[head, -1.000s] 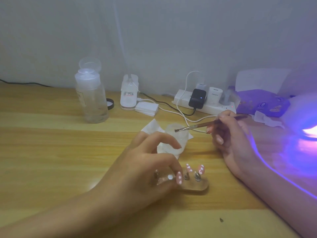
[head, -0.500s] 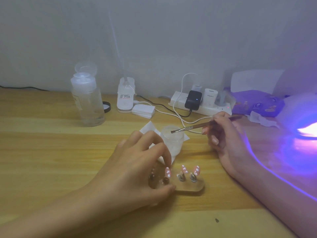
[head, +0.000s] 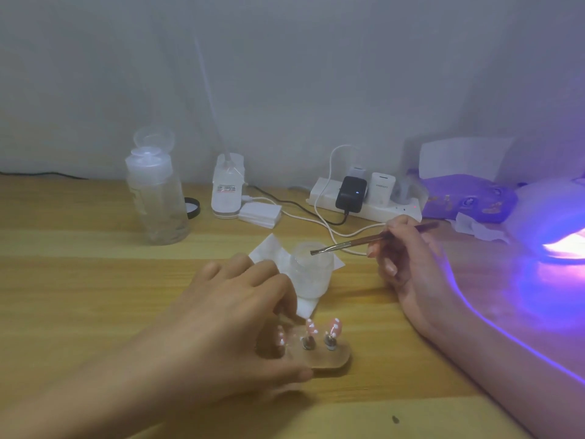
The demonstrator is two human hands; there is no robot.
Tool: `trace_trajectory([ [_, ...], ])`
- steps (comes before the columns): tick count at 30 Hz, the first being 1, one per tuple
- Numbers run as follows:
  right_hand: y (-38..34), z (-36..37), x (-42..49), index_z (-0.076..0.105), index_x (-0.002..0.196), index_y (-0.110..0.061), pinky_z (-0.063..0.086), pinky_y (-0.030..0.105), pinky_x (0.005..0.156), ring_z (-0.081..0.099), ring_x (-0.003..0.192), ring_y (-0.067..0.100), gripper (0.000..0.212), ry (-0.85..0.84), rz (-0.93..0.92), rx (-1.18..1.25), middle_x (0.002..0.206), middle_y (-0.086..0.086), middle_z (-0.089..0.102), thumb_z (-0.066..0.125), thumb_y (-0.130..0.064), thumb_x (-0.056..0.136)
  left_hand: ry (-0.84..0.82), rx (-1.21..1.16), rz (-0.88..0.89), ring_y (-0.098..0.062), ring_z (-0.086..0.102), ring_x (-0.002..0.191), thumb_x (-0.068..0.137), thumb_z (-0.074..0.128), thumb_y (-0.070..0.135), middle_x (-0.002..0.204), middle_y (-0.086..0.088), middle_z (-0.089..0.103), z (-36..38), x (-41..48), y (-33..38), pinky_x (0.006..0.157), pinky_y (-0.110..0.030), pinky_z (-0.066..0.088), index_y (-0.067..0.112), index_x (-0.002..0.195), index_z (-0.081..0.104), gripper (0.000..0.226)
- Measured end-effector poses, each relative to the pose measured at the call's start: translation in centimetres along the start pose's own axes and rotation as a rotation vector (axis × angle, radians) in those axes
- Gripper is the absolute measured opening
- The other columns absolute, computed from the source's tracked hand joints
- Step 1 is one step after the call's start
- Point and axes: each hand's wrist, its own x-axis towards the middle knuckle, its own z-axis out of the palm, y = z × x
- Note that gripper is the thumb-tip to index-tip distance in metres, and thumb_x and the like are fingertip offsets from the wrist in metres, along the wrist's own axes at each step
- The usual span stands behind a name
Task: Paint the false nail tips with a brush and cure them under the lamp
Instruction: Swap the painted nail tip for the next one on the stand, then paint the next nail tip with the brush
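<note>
The nail tips (head: 332,326) are stood on a small holder (head: 335,359) on the table (head: 95,280). They look light and easily knocked, so the holder's end is gripped by the left hand (head: 234,318). The thin brush (head: 348,243) is pinched by the right hand (head: 411,270) over the jar (head: 311,274).

Wooden table (head: 79,280): clear bottle (head: 156,198), power strip (head: 364,204), tissue (head: 269,251), nail stand (head: 335,359), glowing lamp (head: 550,217).
</note>
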Motion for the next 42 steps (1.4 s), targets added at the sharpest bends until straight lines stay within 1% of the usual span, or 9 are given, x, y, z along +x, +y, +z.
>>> trace_trajectory([
  [3,-0.1,0.0,0.0,0.047,0.071,-0.019,0.02,0.022,0.044,0.033,0.041,0.01,0.027,0.011,0.004,0.014,0.057,0.005,0.061,0.049,-0.015,0.098,0.06,0.0,-0.009,0.002,0.031,0.098,0.075,0.016,0.074,0.1,0.025,0.043,0.6,0.2,1.0,0.087,-0.022,0.028,0.045,0.097,0.041,0.044],
  [9,-0.2,0.2,0.0,0.057,0.057,-0.024,0.022,0.021,0.044,0.034,0.041,0.01,0.04,0.022,0.01,0.031,0.057,0.006,0.062,0.052,-0.017,0.097,0.173,0.018,0.054,-0.007,0.057,0.076,0.073,0.046,0.047,0.078,0.022,0.055,0.9,0.6,1.9,0.06,-0.028,0.046,0.039,0.077,0.058,0.015],
  [23,-0.1,0.0,0.1,0.048,0.065,-0.017,0.022,0.02,0.041,0.032,0.038,0.01,0.034,0.016,-0.015,0.054,0.054,0.008,0.057,0.047,-0.012,0.098,0.382,0.1,0.189,-0.017,0.063,0.073,0.079,0.046,0.044,0.078,0.019,0.063,1.1,1.2,2.5,0.06,-0.033,0.051,0.032,0.067,0.064,0.025],
  [30,-0.5,0.1,-0.2,0.055,0.054,-0.022,0.03,0.017,0.038,0.038,0.038,0.01,0.047,0.024,-0.051,0.102,0.054,0.009,0.057,0.047,-0.012,0.099,0.467,0.198,0.239,-0.016,0.061,0.069,0.087,0.051,0.034,0.064,0.017,0.061,0.9,0.8,2.9,0.071,-0.032,0.034,0.028,0.063,0.063,0.027],
  [33,-1.0,0.0,-0.4,0.052,0.066,-0.019,0.034,0.017,0.039,0.044,0.041,0.011,0.036,-0.036,-0.159,-0.017,0.056,0.009,0.06,0.045,-0.01,0.1,0.454,0.191,0.278,-0.014,0.058,0.073,0.088,0.053,0.032,0.067,0.018,0.063,-0.9,0.5,2.7,0.073,-0.032,0.033,0.03,0.07,0.063,0.02],
  [36,-2.3,0.4,-0.2,0.05,0.076,-0.013,0.039,0.019,0.039,0.05,0.041,0.016,0.02,-0.215,-0.318,-0.217,0.058,0.012,0.063,0.051,-0.013,0.097,0.481,0.063,0.263,-0.008,0.053,0.076,0.088,0.056,0.043,0.075,0.028,0.062,-4.3,1.0,1.3,0.074,-0.032,0.033,0.033,0.078,0.065,0.016],
  [38,-3.4,1.2,-0.1,0.053,0.075,-0.015,0.044,0.023,0.04,0.054,0.042,0.02,0.018,-0.332,-0.365,-0.334,0.061,0.016,0.064,0.052,-0.016,0.093,0.468,-0.172,0.211,0.0,0.05,0.074,0.086,0.063,0.045,0.077,0.034,0.059,-6.4,1.8,0.0,0.072,-0.021,0.038,0.035,0.081,0.066,0.011],
  [40,-3.9,1.8,-0.1,0.053,0.077,-0.014,0.048,0.026,0.043,0.059,0.045,0.023,0.018,-0.372,-0.366,-0.436,0.064,0.019,0.066,0.054,-0.017,0.095,0.357,-0.476,0.164,-0.003,0.056,0.072,0.085,0.072,0.035,0.086,0.027,0.067,-7.3,3.0,-1.2,0.067,-0.009,0.041,0.031,0.084,0.067,0.006],
  [42,-3.8,2.0,-0.1,0.052,0.079,-0.008,0.05,0.026,0.044,0.061,0.047,0.023,0.02,-0.368,-0.343,-0.488,0.065,0.019,0.067,0.054,-0.01,0.099,0.213,-0.741,0.127,-0.009,0.065,0.069,0.085,0.073,0.021,0.092,0.01,0.073,-6.3,4.2,-2.2,0.064,-0.011,0.048,0.02,0.086,0.067,0.006],
])
